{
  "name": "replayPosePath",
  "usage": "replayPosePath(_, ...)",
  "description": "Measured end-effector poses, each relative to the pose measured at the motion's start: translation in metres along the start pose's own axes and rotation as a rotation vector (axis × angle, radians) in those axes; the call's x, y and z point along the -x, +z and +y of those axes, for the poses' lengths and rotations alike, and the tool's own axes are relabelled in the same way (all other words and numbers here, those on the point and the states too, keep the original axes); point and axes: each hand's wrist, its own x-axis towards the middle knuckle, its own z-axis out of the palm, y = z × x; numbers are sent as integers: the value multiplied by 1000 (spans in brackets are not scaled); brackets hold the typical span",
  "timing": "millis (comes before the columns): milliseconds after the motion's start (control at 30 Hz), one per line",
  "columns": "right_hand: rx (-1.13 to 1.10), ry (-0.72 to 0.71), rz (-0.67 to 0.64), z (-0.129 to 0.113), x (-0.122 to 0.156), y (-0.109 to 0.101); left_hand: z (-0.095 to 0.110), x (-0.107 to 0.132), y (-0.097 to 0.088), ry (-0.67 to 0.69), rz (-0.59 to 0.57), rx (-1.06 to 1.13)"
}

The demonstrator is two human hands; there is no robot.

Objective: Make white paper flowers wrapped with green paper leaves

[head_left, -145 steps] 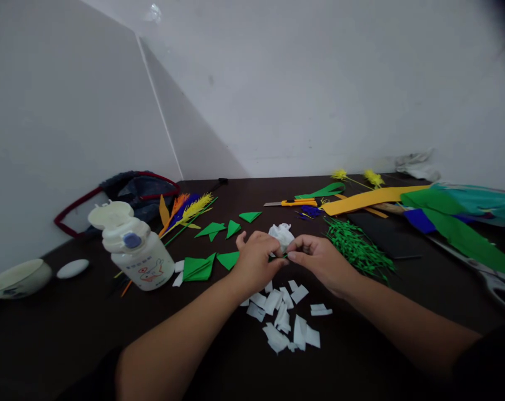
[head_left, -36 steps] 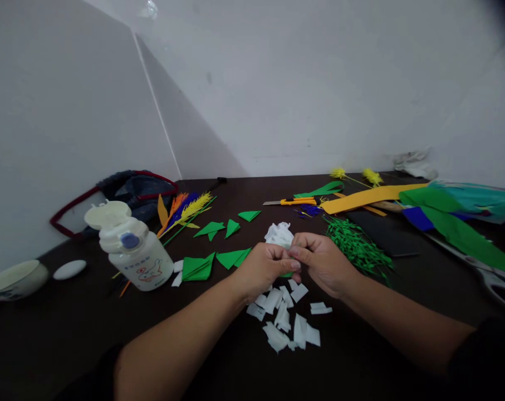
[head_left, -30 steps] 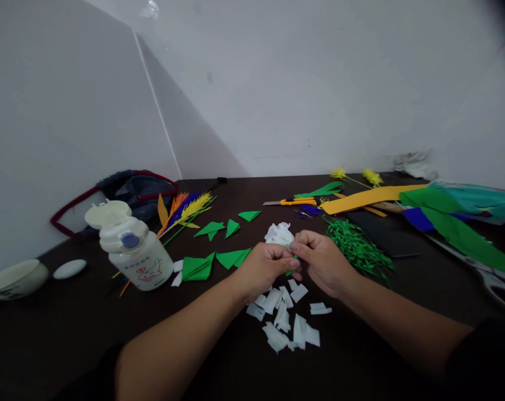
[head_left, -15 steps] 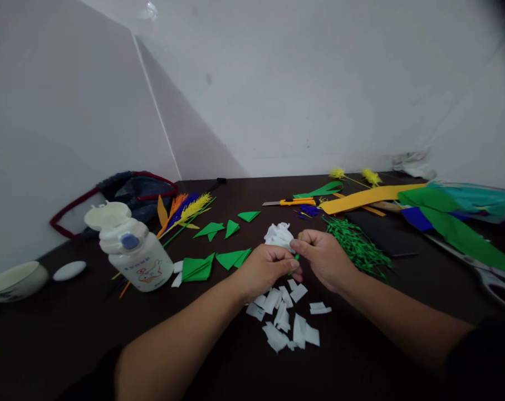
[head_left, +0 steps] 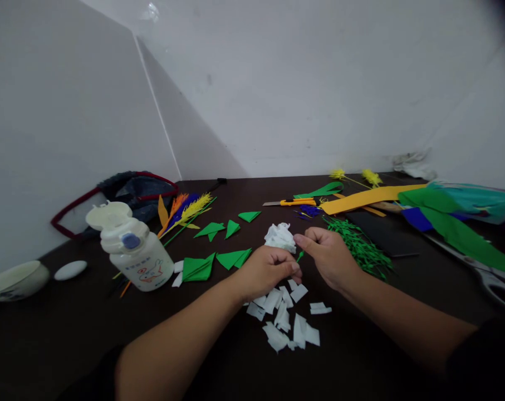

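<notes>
My left hand [head_left: 272, 271] is closed, with fingertips pinched on a thin green paper twist [head_left: 300, 256] whose tip sticks up between my hands. To its right, my right hand [head_left: 331, 257] has its thumb pressed against curled fingers; whatever they hold, if anything, is too small to make out. Just behind both hands sits a heap of crumpled white paper bits [head_left: 279, 236]. Flat white paper pieces [head_left: 282, 316] lie scattered in front of my left hand. A pile of green paper twists [head_left: 358, 245] is beyond my right hand.
An open-lidded white bottle [head_left: 141, 256], a bowl [head_left: 16, 281] and folded green paper [head_left: 197, 268] are on the left. Behind lies a yellow utility knife [head_left: 296, 202], blade out. Scissors [head_left: 486, 273] and a yellow paper strip [head_left: 369, 197] lie right, on the dark table [head_left: 219, 362].
My right hand has shifted slightly right, widening the gap between the hands. More of the green twist now shows. The things on the table have stayed put.
</notes>
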Motion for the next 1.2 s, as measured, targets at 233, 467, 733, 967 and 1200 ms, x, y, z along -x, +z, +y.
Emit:
replayPosePath(233, -69, -4, 29, 2, -4, -4, -6, -3, -6, -39, 23, -57)
replayPosePath(467, -12, -14, -26, -4, 1, 1, -3, -7, 6, -70, 115, 416)
replayPosePath(733, -243, 43, -192, -3, 1, -2, -5, -7, 5, -26, 204, 193)
replayPosePath(967, -221, 22, -187, -3, 2, -2, -7, -7, 3, -33, 133, 279)
replayPosePath(1200, 69, -36, -72, 0, 3, 1, -5, -6, 4, -17, 160, 79)
